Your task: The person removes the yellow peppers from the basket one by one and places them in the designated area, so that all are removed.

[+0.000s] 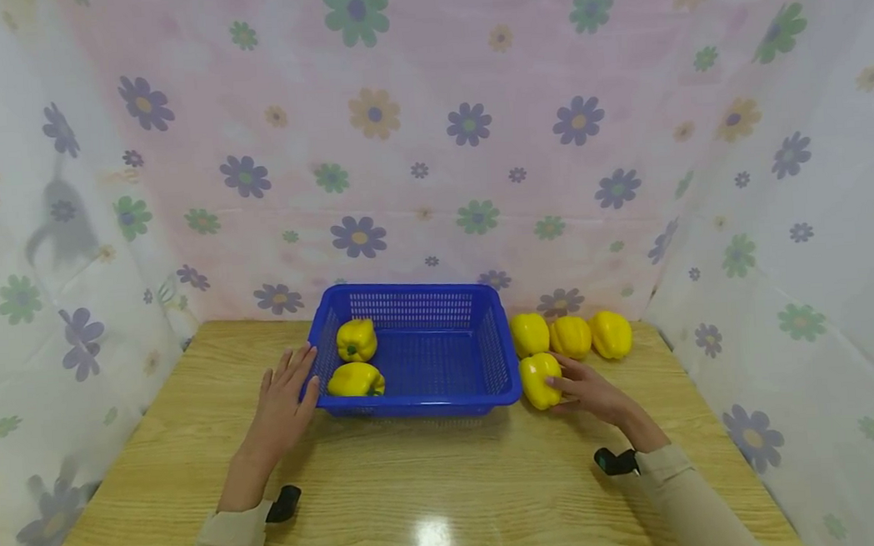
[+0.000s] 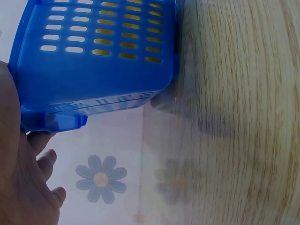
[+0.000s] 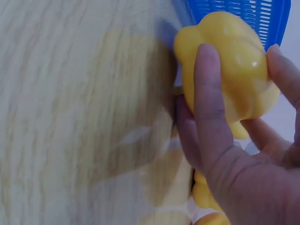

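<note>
A blue plastic basket [image 1: 433,405] with slotted walls stands on the wooden table. Two yellow bell peppers, one [image 1: 356,341] behind the other [image 1: 355,381], lie inside at its left end. My left hand [image 1: 285,403] rests on the basket's left rim, its fingers extended; the left wrist view shows the hand [image 2: 28,183] beside the rim. Just right of the basket, my right hand [image 1: 590,389] grips a yellow bell pepper [image 1: 540,381]. In the right wrist view, thumb and fingers spread around that pepper [image 3: 234,65].
Behind the gripped pepper, three more yellow bell peppers stand in a row: one [image 1: 530,335] near the basket, a middle one [image 1: 571,337] and a right one [image 1: 611,334]. Flowered cloth [image 1: 429,140] hangs behind and on both sides of the table [image 1: 420,483].
</note>
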`<act>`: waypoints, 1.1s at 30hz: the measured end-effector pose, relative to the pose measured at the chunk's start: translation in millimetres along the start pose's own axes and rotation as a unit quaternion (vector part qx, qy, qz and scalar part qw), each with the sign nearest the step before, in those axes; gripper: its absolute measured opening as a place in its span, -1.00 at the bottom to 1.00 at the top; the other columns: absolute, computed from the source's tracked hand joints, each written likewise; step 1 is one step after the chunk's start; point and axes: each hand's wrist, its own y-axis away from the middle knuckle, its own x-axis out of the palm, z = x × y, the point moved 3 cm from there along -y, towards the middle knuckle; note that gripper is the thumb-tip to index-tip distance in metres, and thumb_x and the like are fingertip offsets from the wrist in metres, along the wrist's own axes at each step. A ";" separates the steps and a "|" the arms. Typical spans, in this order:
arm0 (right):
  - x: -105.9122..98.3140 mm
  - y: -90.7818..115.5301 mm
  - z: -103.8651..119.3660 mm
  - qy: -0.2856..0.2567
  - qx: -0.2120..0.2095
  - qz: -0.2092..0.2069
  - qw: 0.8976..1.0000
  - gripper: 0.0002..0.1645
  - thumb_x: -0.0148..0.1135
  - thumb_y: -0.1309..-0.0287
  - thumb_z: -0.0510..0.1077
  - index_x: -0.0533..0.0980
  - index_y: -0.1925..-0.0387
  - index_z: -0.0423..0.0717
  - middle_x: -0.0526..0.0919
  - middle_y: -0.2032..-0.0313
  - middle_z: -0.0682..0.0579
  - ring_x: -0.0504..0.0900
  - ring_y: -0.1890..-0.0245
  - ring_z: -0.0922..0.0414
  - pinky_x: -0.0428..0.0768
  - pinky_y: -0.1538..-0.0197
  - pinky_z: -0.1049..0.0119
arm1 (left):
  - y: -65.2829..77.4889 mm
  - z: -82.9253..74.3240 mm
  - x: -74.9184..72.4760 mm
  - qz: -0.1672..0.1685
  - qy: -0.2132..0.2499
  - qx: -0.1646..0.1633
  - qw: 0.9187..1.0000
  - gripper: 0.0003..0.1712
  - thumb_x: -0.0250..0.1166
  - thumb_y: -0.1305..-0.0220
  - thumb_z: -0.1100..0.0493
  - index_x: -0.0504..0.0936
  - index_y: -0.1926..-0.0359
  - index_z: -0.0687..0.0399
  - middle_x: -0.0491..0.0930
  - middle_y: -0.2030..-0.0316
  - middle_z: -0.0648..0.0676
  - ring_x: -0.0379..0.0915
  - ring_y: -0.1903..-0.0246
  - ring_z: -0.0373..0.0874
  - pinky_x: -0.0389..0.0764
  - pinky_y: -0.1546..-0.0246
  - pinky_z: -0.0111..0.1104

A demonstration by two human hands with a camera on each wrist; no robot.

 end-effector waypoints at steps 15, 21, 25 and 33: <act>2.7 0.1 14.1 -0.028 0.064 -0.013 0.997 -0.05 0.02 -0.56 -0.07 -0.31 -0.61 -0.26 -0.16 -0.50 -0.57 0.61 -0.11 -0.02 0.67 -0.14 0.00 | 0.7 -4.8 -2.9 0.006 -0.007 -0.003 1.000 -0.37 -0.05 -0.61 0.10 0.16 -0.57 0.21 0.09 -0.57 0.24 -0.22 -0.57 0.31 -0.21 -0.43 0.39; 2.2 -0.2 14.7 -0.025 0.070 -0.012 0.997 -0.07 0.01 -0.56 -0.08 -0.30 -0.61 -0.28 0.05 -0.45 -0.57 0.64 -0.05 0.06 0.66 -0.15 -0.01 | 0.4 -2.9 -2.2 0.003 -0.010 -0.003 1.000 -0.37 -0.07 -0.61 0.08 0.16 -0.57 0.21 0.09 -0.57 0.24 -0.20 -0.57 0.32 -0.21 -0.43 0.39; 1.7 -0.1 15.0 -0.022 0.075 -0.011 0.997 -0.06 0.01 -0.56 -0.09 -0.31 -0.61 -0.27 -0.02 -0.47 -0.57 0.63 -0.05 0.06 0.66 -0.15 0.01 | 0.3 -1.5 -1.5 0.002 -0.012 -0.003 1.000 -0.37 -0.07 -0.61 0.08 0.16 -0.57 0.20 0.09 -0.57 0.23 -0.19 -0.57 0.32 -0.21 -0.43 0.39; 4.1 2.0 17.3 0.008 0.080 -0.027 0.996 -0.11 -0.05 -0.58 -0.12 -0.31 -0.60 -0.29 0.01 -0.45 -0.59 0.57 -0.06 0.01 0.66 -0.16 0.04 | 0.2 -2.4 -1.9 0.002 -0.008 -0.003 1.000 -0.37 -0.05 -0.61 0.09 0.17 -0.57 0.20 0.10 -0.57 0.23 -0.17 -0.56 0.33 -0.21 -0.43 0.39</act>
